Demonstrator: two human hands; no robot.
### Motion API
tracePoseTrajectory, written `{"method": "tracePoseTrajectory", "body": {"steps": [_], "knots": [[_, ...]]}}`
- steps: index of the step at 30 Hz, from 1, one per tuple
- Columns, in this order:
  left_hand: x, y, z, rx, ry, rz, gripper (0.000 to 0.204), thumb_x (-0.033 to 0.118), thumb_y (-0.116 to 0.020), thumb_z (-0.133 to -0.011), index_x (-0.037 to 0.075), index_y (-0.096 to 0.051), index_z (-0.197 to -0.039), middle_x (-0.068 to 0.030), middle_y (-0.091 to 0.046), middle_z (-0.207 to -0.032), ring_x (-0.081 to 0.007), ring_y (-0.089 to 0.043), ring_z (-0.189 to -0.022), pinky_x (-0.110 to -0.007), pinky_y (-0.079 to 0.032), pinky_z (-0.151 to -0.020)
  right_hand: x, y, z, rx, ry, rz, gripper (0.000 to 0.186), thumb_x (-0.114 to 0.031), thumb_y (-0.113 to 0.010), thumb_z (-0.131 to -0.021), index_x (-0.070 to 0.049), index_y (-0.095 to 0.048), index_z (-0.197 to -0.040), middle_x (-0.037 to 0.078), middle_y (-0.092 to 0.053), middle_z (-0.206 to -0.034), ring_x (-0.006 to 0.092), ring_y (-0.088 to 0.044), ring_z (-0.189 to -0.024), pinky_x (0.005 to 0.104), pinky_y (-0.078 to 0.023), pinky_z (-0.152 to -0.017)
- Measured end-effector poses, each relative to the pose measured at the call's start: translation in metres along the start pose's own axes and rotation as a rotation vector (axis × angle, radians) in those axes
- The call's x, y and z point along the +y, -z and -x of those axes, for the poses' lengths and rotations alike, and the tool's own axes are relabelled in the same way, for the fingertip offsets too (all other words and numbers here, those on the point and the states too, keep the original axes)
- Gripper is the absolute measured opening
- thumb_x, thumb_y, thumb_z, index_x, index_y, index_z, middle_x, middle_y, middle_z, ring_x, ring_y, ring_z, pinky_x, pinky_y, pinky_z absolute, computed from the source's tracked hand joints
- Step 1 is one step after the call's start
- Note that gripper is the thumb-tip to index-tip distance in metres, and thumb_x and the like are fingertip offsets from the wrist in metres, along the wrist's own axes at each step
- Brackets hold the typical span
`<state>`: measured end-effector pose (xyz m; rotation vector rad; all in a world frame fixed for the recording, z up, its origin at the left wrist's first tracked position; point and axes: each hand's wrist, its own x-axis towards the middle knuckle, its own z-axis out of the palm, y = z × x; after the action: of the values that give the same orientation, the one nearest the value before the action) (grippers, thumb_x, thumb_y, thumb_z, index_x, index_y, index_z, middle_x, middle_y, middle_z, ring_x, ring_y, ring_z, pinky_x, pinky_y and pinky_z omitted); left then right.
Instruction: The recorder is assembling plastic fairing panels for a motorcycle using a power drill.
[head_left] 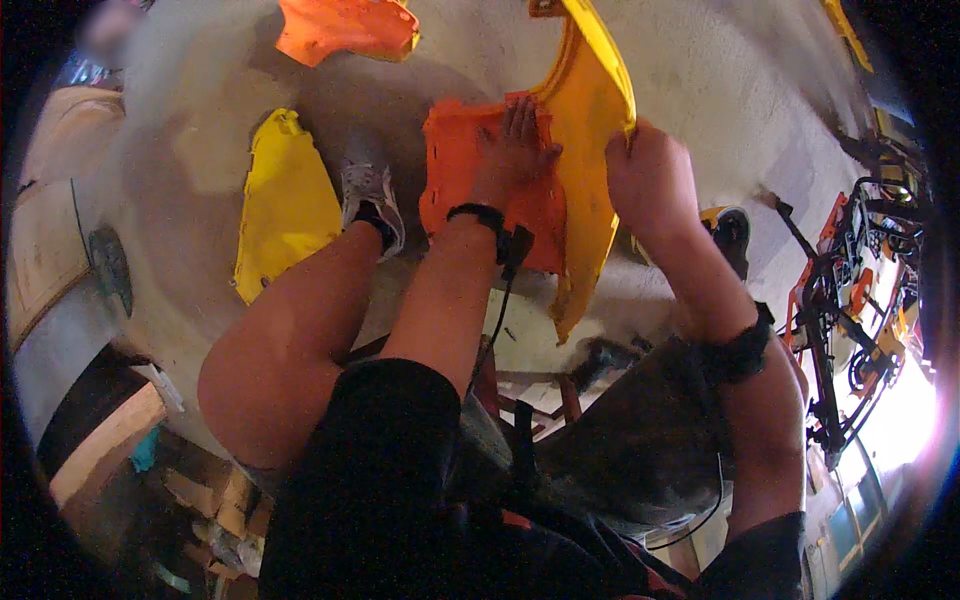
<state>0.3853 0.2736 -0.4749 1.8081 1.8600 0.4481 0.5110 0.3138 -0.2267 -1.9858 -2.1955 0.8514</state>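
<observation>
An orange plastic panel [452,150] lies in front of me between my feet. My left hand [513,160] rests flat on it with its fingers stretched out. Joined to or touching its right side is a long curved yellow plastic panel [580,140], tilted up on edge; I cannot tell whether the two are fastened. Closed fingers of my right hand [652,180] grip the right edge of the yellow panel. Black straps sit round my left wrist and right forearm, and a thin cable hangs by the left wrist.
Left of my shoe [368,195] lies another yellow panel [285,205]. An orange and yellow piece [345,30] is on the floor farther off. Dark metal frames [830,310] stand at the right; cardboard [105,450] is at the lower left.
</observation>
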Motion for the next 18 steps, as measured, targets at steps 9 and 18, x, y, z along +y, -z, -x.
{"method": "tracePoseTrajectory", "body": {"steps": [9, 18], "knots": [[0.017, 0.073, -0.025, 0.274, -0.189, -0.203, 0.074, 0.053, -0.044, -0.091, 0.013, -0.022, -0.15, -0.0017, -0.018, -0.157, -0.0177, -0.016, -0.145, -0.067, -0.018, -0.107, -0.033, 0.087, 0.104, 0.226, 0.079, -0.247, 0.017, -0.012, -0.055, -0.088, 0.0, -0.061, -0.099, 0.022, -0.061, -0.071, 0.0348, -0.065, -0.066, 0.0391, -0.05, -0.059], [0.093, 0.274, -0.005, 0.127, -0.325, -0.634, 0.073, 0.049, -0.047, -0.091, 0.013, -0.021, -0.15, -0.0032, -0.015, -0.158, -0.0186, -0.009, -0.146, -0.063, -0.013, -0.11, -0.005, 0.122, 0.152, 0.474, 0.133, -0.869, 0.02, -0.016, -0.056, -0.092, 0.004, -0.06, -0.089, 0.02, -0.062, -0.069, 0.0266, -0.062, -0.062, 0.0364, -0.048, -0.06]]}}
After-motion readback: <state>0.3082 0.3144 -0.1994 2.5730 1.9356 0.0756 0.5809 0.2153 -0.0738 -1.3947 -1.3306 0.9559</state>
